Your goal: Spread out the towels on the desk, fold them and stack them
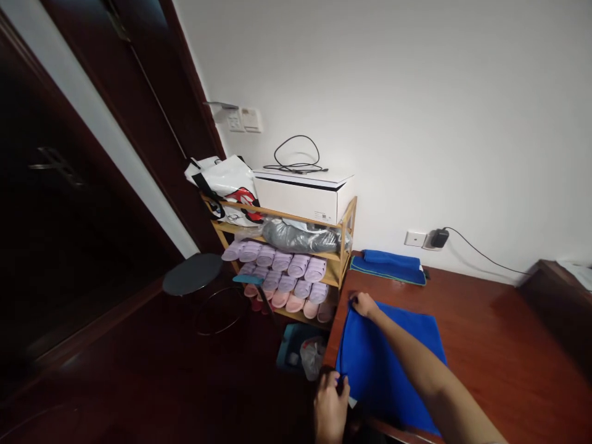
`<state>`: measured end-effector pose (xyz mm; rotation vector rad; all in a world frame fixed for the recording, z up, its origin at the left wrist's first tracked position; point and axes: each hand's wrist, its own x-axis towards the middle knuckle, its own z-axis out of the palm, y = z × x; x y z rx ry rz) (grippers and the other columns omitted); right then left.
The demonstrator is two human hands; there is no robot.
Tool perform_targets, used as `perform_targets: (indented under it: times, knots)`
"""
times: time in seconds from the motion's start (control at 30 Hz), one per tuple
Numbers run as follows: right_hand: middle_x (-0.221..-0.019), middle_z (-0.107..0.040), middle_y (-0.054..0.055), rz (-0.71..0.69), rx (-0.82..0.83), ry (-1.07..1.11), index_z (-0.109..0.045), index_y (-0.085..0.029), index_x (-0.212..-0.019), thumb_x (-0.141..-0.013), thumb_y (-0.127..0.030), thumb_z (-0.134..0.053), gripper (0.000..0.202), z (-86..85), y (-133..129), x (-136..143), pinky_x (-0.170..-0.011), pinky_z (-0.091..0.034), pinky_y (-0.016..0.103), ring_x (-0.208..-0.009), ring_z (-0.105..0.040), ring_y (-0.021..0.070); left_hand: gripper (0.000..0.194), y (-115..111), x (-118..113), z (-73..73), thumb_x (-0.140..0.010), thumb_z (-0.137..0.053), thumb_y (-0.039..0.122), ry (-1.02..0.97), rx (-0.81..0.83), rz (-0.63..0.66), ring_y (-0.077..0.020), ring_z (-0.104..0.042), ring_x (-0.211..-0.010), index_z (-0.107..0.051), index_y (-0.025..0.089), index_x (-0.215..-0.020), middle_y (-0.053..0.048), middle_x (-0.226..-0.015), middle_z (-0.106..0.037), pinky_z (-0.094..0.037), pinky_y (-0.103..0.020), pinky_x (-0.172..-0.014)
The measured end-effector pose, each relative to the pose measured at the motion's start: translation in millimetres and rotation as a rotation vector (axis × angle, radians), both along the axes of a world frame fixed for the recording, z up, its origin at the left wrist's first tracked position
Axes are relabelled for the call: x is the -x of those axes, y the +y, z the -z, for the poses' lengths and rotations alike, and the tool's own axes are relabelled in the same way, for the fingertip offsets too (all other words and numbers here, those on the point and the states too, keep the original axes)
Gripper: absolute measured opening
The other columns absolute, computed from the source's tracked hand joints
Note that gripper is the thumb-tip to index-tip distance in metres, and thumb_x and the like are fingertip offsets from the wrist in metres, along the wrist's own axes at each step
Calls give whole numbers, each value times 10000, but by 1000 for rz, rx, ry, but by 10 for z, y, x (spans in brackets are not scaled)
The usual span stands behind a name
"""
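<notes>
A bright blue cloth (393,364) lies spread on the reddish-brown wooden table (490,327), near its left edge. My right hand (364,304) reaches across the cloth and pinches its far left corner. At the near left corner, my left hand (330,401) is closed on the cloth's edge, its fingers bent. A small white tag (352,402) shows beside that hand. Between the two hands the left edge of the cloth runs along the table's side. Behind it, a folded blue cloth (388,268) with a green-edged border rests against the wall.
Left of the table stands a wooden rack (345,259) with rows of purple slippers (282,262) and pink slippers (295,302). A white box (296,194), a cable (296,166) and a bag (231,185) top it. A stool (193,274) and a blue bin (289,345) are nearby.
</notes>
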<state>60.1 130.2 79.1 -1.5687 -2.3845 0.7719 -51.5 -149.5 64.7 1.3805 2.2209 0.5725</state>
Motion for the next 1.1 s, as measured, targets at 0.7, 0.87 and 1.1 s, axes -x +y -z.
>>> perform_targets:
  times: [0.7, 0.87, 1.1]
  knots:
    - [-1063, -808, 84, -60, -44, 59, -791, -217, -983, -799, -88, -638, 271, -186, 82, -151, -993, -507, 308, -1098, -734, 249, 353, 76, 78, -13, -949, -539, 123, -114, 7, -39, -171, -751, -1025, -718, 223, -1236, -49, -1085, -800, -513, -222, -881]
    - [-1036, -814, 62, -102, -54, 177, -795, -214, -999, -818, -130, -656, 243, -687, -55, -500, -919, -538, 292, -1001, -749, 219, 389, 158, 161, -148, -933, -526, 97, -179, 52, 12, -203, -724, -1166, -724, 149, -1264, -113, -1200, -793, -501, -242, -980]
    - [-1047, -814, 66, -83, -147, 332, -797, -225, -1035, -833, -213, -678, 235, -1540, -404, -1492, -891, -575, 344, -937, -746, 227, 305, 249, 278, -666, -934, -487, 148, -12, -294, 102, -228, -746, -1063, -769, 182, -1043, -111, -1089, -806, -530, -330, -991]
